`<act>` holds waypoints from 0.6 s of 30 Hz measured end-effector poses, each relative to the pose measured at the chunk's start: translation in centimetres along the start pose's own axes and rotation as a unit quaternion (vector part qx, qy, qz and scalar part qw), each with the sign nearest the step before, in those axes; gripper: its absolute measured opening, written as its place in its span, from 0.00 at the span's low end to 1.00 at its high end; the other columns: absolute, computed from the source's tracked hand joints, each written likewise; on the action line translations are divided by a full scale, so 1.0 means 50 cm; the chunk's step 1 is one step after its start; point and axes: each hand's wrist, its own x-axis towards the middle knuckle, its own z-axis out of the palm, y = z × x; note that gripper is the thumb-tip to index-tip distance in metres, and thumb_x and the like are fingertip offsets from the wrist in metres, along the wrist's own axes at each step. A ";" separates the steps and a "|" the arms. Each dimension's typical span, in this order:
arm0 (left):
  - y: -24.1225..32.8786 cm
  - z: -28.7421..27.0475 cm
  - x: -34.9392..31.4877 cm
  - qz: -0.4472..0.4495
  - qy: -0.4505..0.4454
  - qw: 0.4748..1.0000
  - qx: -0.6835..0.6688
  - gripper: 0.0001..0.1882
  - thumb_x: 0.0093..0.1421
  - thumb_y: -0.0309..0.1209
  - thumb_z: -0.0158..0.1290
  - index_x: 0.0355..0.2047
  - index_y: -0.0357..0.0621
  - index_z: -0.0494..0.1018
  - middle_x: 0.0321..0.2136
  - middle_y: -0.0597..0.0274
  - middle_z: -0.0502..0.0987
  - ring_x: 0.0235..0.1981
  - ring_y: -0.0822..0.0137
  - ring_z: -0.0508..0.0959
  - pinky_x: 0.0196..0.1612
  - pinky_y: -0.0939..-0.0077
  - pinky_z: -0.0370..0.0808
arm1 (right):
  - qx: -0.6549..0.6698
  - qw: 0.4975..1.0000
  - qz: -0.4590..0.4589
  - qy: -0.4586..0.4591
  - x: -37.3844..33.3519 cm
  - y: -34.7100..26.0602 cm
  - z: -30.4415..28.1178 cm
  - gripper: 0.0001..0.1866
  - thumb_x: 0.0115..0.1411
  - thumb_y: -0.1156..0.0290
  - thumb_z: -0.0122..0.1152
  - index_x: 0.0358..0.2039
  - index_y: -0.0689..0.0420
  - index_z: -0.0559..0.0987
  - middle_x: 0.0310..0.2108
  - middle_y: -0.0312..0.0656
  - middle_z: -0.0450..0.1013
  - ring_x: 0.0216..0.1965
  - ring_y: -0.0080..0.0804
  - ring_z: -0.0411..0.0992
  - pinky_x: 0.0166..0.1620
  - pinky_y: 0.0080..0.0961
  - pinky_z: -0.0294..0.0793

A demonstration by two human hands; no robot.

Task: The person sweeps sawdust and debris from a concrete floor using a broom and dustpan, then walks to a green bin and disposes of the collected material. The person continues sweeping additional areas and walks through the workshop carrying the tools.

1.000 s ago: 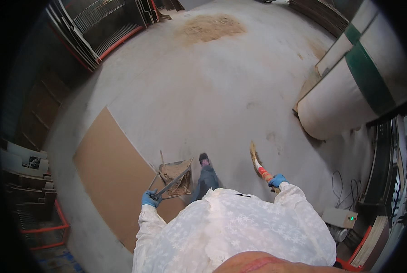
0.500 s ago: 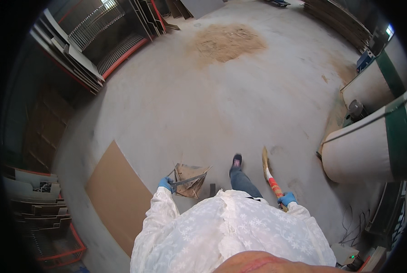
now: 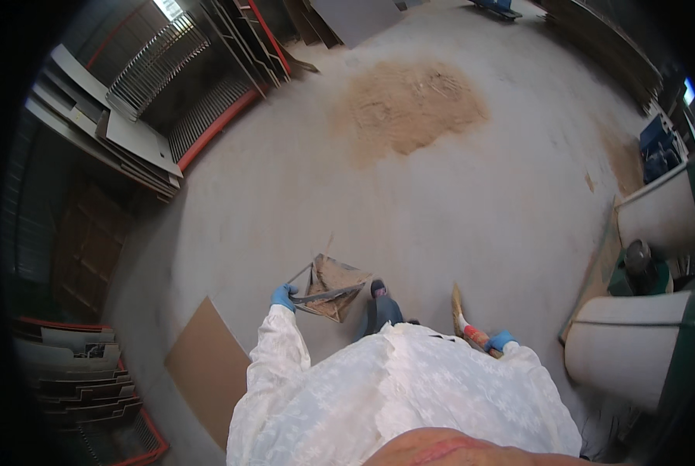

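Note:
My left hand (image 3: 284, 296), in a blue glove, is closed on the handle of a dustpan. Scraps and brown dust lie in the dustpan (image 3: 333, 273), which hangs in front of me to the left. A hand broom (image 3: 473, 335) with a red and white grip and a yellowish brush end is held in my blue-gloved right hand (image 3: 501, 340), low on my right side. Its brush end points forward. Farther ahead on the grey floor lies a wide pile of sawdust and scraps (image 3: 417, 109).
A flat brown board (image 3: 208, 361) lies on the floor at my left. Red-framed racks (image 3: 219, 128) with panels stand farther left. Large white and green machine bodies (image 3: 623, 349) line the right side. Stacked boards (image 3: 608, 46) are at the far right.
I have stepped forward; the sawdust pile, the board and the machines now sit lower in view. A different foot position shows beside the dustpan. Both hands keep their hold.

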 end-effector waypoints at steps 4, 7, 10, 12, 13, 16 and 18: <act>0.238 0.199 0.136 0.086 -0.032 0.996 0.001 0.08 0.43 0.30 0.55 0.25 0.41 0.77 0.28 0.57 0.74 0.26 0.59 0.73 0.37 0.66 0.68 | 0.062 0.997 -0.039 0.004 0.118 -0.168 -0.184 0.25 0.35 0.56 0.72 0.34 0.57 0.82 0.35 0.49 0.78 0.36 0.41 0.77 0.40 0.35 0.76; 0.409 0.349 0.179 0.101 -0.168 0.980 -0.020 0.11 0.45 0.34 0.57 0.29 0.44 0.79 0.28 0.65 0.76 0.33 0.66 0.71 0.44 0.69 0.63 | 0.261 0.965 0.007 0.017 0.195 -0.301 -0.271 0.25 0.35 0.62 0.72 0.35 0.63 0.80 0.33 0.52 0.77 0.33 0.43 0.78 0.36 0.37 0.77; 0.587 0.488 0.205 0.113 -0.220 0.968 0.035 0.14 0.45 0.32 0.58 0.33 0.40 0.78 0.32 0.64 0.78 0.38 0.67 0.73 0.46 0.73 0.63 | 0.228 0.965 0.012 0.126 0.257 -0.410 -0.345 0.25 0.34 0.67 0.72 0.33 0.70 0.79 0.30 0.53 0.77 0.29 0.43 0.78 0.33 0.37 0.79; 0.714 0.587 0.242 0.200 -0.302 0.930 0.059 0.16 0.45 0.30 0.58 0.35 0.38 0.78 0.33 0.63 0.78 0.41 0.68 0.73 0.48 0.75 0.62 | 0.230 0.964 0.013 0.134 0.295 -0.469 -0.422 0.24 0.33 0.67 0.72 0.31 0.70 0.79 0.30 0.53 0.77 0.30 0.43 0.78 0.34 0.36 0.79; 0.766 0.643 0.264 0.197 -0.301 0.932 0.047 0.18 0.44 0.26 0.59 0.38 0.36 0.76 0.33 0.61 0.78 0.40 0.68 0.74 0.50 0.75 0.63 | 0.240 0.962 0.002 0.127 0.310 -0.497 -0.462 0.23 0.33 0.69 0.72 0.30 0.70 0.79 0.29 0.53 0.77 0.30 0.44 0.77 0.34 0.38 0.78; 0.910 0.802 0.345 0.232 -0.294 0.919 0.123 0.17 0.45 0.26 0.60 0.38 0.35 0.76 0.33 0.60 0.78 0.38 0.68 0.75 0.49 0.75 0.65 | 0.315 0.943 0.013 0.108 0.357 -0.576 -0.596 0.19 0.34 0.71 0.71 0.27 0.70 0.78 0.28 0.52 0.76 0.31 0.46 0.77 0.35 0.41 0.77; 0.981 0.909 0.391 0.250 -0.287 0.911 0.158 0.14 0.47 0.28 0.62 0.34 0.36 0.76 0.31 0.61 0.78 0.34 0.70 0.75 0.43 0.76 0.69 | 0.431 0.901 0.022 0.054 0.390 -0.622 -0.676 0.19 0.34 0.71 0.71 0.26 0.71 0.78 0.27 0.52 0.76 0.31 0.46 0.77 0.34 0.40 0.77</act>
